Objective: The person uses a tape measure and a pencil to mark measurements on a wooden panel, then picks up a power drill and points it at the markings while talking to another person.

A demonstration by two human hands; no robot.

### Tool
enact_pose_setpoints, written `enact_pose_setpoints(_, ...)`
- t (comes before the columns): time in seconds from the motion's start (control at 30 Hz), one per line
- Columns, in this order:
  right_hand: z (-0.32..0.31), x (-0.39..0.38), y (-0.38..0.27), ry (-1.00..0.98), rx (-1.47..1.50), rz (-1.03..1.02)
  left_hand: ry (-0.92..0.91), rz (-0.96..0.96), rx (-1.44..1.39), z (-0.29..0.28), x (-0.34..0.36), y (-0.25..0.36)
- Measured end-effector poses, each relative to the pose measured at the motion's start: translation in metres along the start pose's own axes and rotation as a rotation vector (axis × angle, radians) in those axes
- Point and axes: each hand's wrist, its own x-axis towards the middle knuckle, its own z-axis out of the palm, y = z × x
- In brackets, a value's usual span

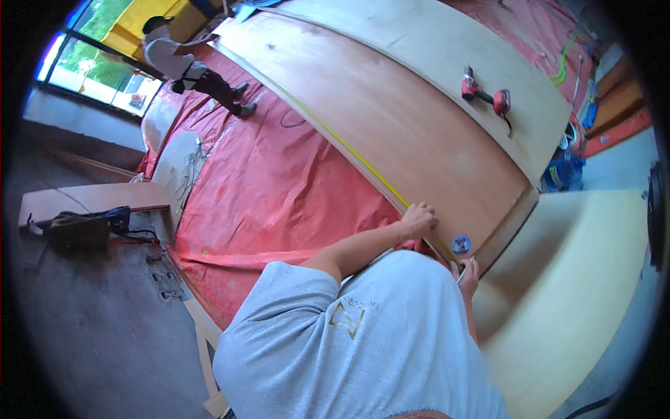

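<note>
A yellow tape measure (370, 165) is stretched along the left edge of a long reddish-brown plywood sheet (377, 91). My left hand (419, 221) is closed over the tape at that edge, fingers curled onto the board. Below the left wrist a bit of something red shows, mostly hidden by my arm and shirt. At the sheet's near corner, my right hand (468, 274) pinches a thin, pale pencil-like stick, its tip by the board's edge. A small round blue-rimmed object (460, 244) lies on the plywood between my hands.
Beside this sheet, a paler panel (433, 35) carries a red cordless drill (486, 95). Another person (185, 66) stands at the far end, a hand at the board. Red sheeting (279, 188) covers the floor. A blue water jug (564, 171) and pale panel (579, 279) are at right.
</note>
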Motion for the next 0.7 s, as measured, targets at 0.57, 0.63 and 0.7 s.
enact_pose_setpoints(0.57,-0.022,0.057,-0.041,-0.210,0.703,0.407,-0.098,-0.115,-0.101,-0.024,0.011,-0.005)
enact_pose_setpoints(0.63,-0.007,0.065,-0.046,-0.218,0.744,0.368,-0.147,-0.125,-0.092,-0.022,0.013,-0.005)
enact_pose_setpoints(0.7,0.006,0.070,-0.054,-0.225,0.789,0.333,-0.169,-0.130,-0.080,-0.029,0.015,0.000)
